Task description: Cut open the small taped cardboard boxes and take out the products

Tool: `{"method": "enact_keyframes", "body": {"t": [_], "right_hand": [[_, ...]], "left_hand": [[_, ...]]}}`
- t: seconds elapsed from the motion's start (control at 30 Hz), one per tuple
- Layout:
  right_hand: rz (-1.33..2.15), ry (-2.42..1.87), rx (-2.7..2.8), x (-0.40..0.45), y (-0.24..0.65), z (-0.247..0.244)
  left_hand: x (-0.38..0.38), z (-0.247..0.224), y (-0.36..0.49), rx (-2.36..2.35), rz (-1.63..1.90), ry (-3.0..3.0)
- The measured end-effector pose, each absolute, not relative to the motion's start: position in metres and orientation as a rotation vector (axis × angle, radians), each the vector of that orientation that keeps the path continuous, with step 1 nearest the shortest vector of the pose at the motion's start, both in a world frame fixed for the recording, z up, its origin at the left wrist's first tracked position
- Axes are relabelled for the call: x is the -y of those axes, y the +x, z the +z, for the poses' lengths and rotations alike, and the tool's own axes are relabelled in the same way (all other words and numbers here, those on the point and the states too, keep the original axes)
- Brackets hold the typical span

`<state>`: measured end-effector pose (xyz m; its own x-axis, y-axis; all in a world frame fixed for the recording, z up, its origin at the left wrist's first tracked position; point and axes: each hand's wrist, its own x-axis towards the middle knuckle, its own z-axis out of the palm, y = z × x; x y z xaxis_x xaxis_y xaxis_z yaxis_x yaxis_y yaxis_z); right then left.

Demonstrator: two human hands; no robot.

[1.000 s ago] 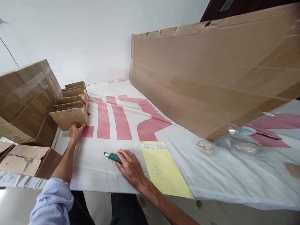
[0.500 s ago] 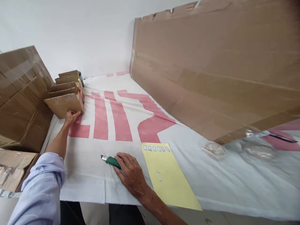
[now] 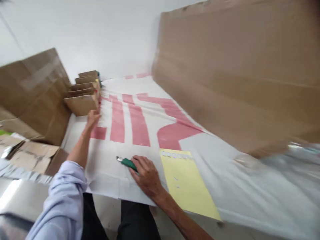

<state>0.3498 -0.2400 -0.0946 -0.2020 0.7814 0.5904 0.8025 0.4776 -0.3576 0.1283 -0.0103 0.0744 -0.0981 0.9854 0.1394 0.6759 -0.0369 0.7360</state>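
Observation:
My right hand (image 3: pixel 147 176) rests on the white cloth, its fingers wrapped round a green-handled utility knife (image 3: pixel 128 164). The knife's blade is out and points left. At the far left my left hand (image 3: pixel 93 117) is stretched forward, slightly blurred. Its fingers are closed at the lower right corner of the nearest small cardboard box (image 3: pixel 81 105), first in a row of several open-topped boxes. A yellow sheet (image 3: pixel 191 186) with a row of small whitish labels along its top lies right of my right hand. Two more small pieces are stuck lower on it.
A large cardboard sheet (image 3: pixel 232 66) leans across the right side. On the left stand a big cardboard box (image 3: pixel 37 96) and a lower taped carton (image 3: pixel 35 156). The white cloth (image 3: pixel 105 173) bears red printed shapes. Clear plastic (image 3: pixel 250 163) lies blurred at right.
The camera has turned left, so the scene sits further right in view. My left hand stays at the box's corner, and my right hand still holds the utility knife.

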Motion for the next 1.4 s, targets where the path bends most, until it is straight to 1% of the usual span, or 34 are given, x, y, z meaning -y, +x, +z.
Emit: {"method": "enact_keyframes", "body": {"t": [0.13, 0.23, 0.37, 0.43, 0.5, 0.57, 0.67, 0.77, 1.07, 1.3, 1.4], "right_hand": [[-0.059, -1.246, 1.996, 0.244, 0.356, -0.112], [-0.125, -1.174, 2.026, 0.245, 0.361, -0.123], [-0.171, -1.090, 2.032, 0.247, 0.365, -0.129], [-0.197, -1.075, 2.034, 0.248, 0.364, -0.128], [-0.216, -1.097, 2.045, 0.248, 0.362, -0.126], [-0.227, -1.123, 2.055, 0.248, 0.360, -0.123], [-0.227, -1.136, 2.056, 0.247, 0.358, -0.121], [-0.178, -1.173, 2.038, 0.246, 0.357, -0.122], [-0.137, -1.194, 2.010, 0.243, 0.353, -0.124], [-0.124, -1.216, 2.001, 0.240, 0.352, -0.123], [-0.113, -1.216, 2.006, 0.240, 0.352, -0.122]], "left_hand": [[0.084, 0.075, 0.131, -1.743, 0.914, 1.870], [0.148, 0.084, 0.111, -1.676, 0.918, 1.963], [0.230, 0.115, 0.054, -1.510, 0.916, 2.199], [0.259, 0.135, 0.015, -1.485, 0.806, 2.300], [0.276, 0.151, -0.025, -1.543, 0.618, 2.331], [0.281, 0.161, -0.060, -1.683, 0.421, 2.318], [0.273, 0.162, -0.095, -1.875, 0.035, 2.227], [0.260, 0.154, -0.108, -1.940, -0.152, 2.201], [0.234, 0.145, -0.095, -1.917, -0.135, 2.352], [0.252, 0.116, -0.007, -1.846, 0.004, 2.479], [0.261, 0.117, 0.013, -1.771, 0.101, 2.491]]}}
